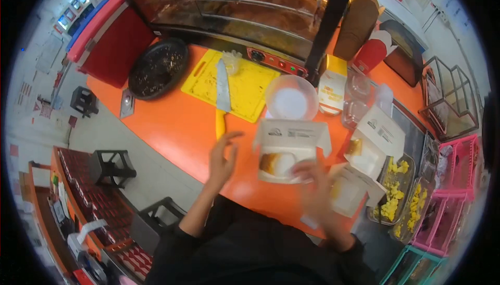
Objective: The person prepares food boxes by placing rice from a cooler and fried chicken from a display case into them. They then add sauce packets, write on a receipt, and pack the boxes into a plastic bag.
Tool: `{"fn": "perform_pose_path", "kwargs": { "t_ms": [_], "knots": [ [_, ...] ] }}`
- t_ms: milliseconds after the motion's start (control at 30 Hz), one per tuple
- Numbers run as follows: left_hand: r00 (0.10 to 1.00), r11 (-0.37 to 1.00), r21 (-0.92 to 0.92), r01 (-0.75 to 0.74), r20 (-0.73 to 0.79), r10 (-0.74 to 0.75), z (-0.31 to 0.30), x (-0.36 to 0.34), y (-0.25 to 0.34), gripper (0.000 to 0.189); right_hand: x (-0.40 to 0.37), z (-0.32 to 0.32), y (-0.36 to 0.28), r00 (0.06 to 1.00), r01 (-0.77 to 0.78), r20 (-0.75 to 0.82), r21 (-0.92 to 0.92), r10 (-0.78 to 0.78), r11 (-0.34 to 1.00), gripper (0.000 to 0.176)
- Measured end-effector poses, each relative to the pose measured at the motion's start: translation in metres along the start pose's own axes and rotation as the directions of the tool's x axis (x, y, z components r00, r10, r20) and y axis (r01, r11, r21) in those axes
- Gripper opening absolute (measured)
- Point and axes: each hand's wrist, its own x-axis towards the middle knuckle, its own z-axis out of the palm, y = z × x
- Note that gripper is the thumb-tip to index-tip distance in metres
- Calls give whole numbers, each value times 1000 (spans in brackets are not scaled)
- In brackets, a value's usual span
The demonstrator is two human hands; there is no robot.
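An open white takeaway box (295,133) stands on the orange counter in front of me, its lid raised at the far side. Brown-yellow food lies at the left inside it, beside a pale round shape. My left hand (223,161) hovers to the left of the box, thumb and fingers apart, holding nothing. My right hand (314,181) is at the box's front right edge, fingers reaching over the rim; motion blur hides whether they grip anything. Just beyond my left hand is a knife (223,90) with a yellow handle, its blade on a yellow cutting board (250,90).
A clear plastic tub (291,97) stands behind the box. More open boxes (383,129) sit at the right, near trays of yellow food (391,194). A heated glass cabinet (234,4) lines the back. A black round pan (158,69) and red cooler (112,40) are at the left.
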Motion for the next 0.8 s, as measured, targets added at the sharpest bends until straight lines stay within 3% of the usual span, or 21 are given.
{"fn": "perform_pose_path", "kwargs": {
  "t_ms": [67,133,167,233,267,333,367,433,467,533,567,633,767,800],
  "knots": [
    [967,931,298,-211,-73,243,-41,60,-36,23,18,88,0,891,-298,391,124,229,946,26],
    [902,760,515,-398,69,425,-64,137,-80,25,33,190,66,982,23,189,-259,27,966,32],
    [862,687,544,-482,156,482,-66,177,-106,28,49,224,87,990,17,141,-263,21,965,32],
    [797,607,529,-593,277,538,-60,240,-143,32,79,279,115,989,-129,-135,-641,54,756,33],
    [815,605,550,-575,320,484,-49,263,-151,37,94,295,122,982,-172,-173,-645,77,745,33],
    [823,620,541,-568,378,425,-31,289,-162,41,114,311,128,940,-332,-328,-825,90,458,32],
    [819,604,553,-574,383,427,-24,299,-165,43,117,317,131,931,-358,-349,-826,105,436,32],
    [788,582,531,-616,415,455,-12,322,-178,38,129,318,139,909,-407,-417,-891,-5,201,33],
    [776,588,506,-631,428,464,-9,331,-189,38,131,319,146,900,-429,-435,-885,2,182,33],
    [735,650,435,-623,609,297,-6,345,-208,32,126,319,157,933,-359,-356,-897,57,260,31],
    [724,658,416,-627,622,297,-7,346,-211,32,122,317,156,927,-374,-368,-894,72,245,31],
    [766,757,271,-595,477,431,-14,344,-215,21,117,316,149,921,-387,-334,-830,199,401,41],
    [798,825,245,-509,494,346,-18,344,-217,12,107,308,132,925,-372,-372,-850,76,374,31],
    [804,851,123,-511,418,422,-20,342,-213,9,101,304,130,914,-401,-389,-834,110,378,34]
  ]
}}
